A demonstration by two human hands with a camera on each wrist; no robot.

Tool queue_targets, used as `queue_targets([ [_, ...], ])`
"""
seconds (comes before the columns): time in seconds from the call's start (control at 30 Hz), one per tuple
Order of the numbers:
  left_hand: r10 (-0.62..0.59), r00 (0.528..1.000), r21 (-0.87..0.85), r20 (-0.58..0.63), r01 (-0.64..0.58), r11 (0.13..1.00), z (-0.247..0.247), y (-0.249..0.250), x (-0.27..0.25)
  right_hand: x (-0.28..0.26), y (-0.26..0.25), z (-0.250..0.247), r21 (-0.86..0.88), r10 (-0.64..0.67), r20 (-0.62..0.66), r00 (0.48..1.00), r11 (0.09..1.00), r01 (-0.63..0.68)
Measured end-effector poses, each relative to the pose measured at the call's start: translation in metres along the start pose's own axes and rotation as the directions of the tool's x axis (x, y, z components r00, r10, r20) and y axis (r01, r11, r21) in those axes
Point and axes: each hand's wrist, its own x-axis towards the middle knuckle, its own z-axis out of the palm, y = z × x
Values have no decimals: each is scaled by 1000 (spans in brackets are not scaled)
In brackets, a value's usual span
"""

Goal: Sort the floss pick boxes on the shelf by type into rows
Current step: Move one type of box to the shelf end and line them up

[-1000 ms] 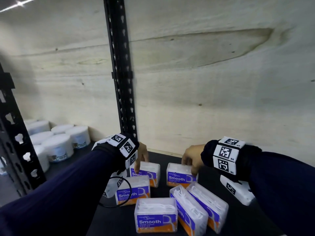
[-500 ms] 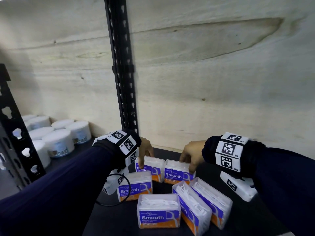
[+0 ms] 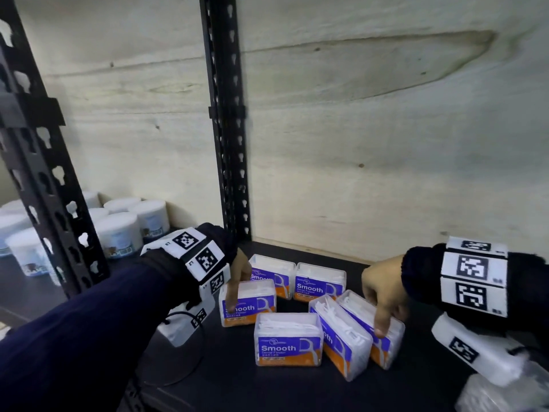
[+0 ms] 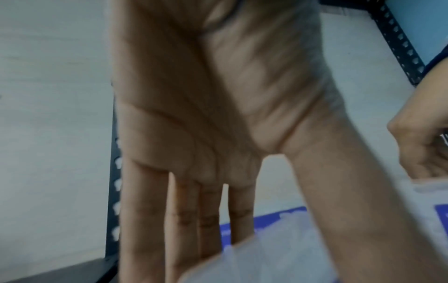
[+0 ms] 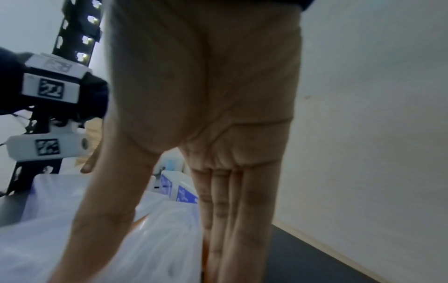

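Observation:
Several clear "Smooth" floss pick boxes with purple and orange labels stand on the black shelf (image 3: 297, 391). Two of them (image 3: 269, 273) (image 3: 320, 282) sit side by side at the back. My left hand (image 3: 234, 288) pinches the left middle box (image 3: 252, 304), thumb on its near face and fingers behind it. One box (image 3: 288, 339) stands at the front centre. Two slanted boxes lie to its right; my right hand (image 3: 386, 316) pinches the outer one (image 3: 383, 343), beside the inner one (image 3: 338, 337). In the wrist views the fingers (image 4: 184, 220) (image 5: 237, 220) run straight down behind each box.
A black slotted upright (image 3: 225, 144) stands just behind my left hand, and another (image 3: 38, 173) at the front left. White round jars (image 3: 118, 230) fill the bay to the left. A plywood wall closes the back. A clear plastic pack (image 3: 505, 391) lies at the bottom right.
Both hands left the two back boxes, which now stand together by the wall. The left hand came forward onto the left middle box, the right hand onto the outer slanted box.

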Motion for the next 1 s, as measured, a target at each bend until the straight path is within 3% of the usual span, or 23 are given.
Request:
queue_targets([
  [0.13,39,974,71,-223,-23,997,10,-1,-3,-1,-5,-1,-77,-40,-177,983,997,26],
  [0.27,96,900,61,-424,-77,995,11,0,-3,-3,-10,-7,-109,-111,-359,927,991,77],
  [0.37,116,855,61,-505,-98,993,11,0,-1,-1,-16,-8,-100,-150,-423,894,988,118],
  [0.63,105,842,71,-529,-79,994,15,0,4,14,-35,-10,-169,-230,-482,845,971,168],
  [0.9,67,830,25,-553,-64,998,12,4,5,20,-33,-16,-168,-219,-442,870,973,160],
  [1.0,48,871,46,-489,-29,999,7,6,9,24,-29,-20,-162,-186,-401,897,978,130],
])
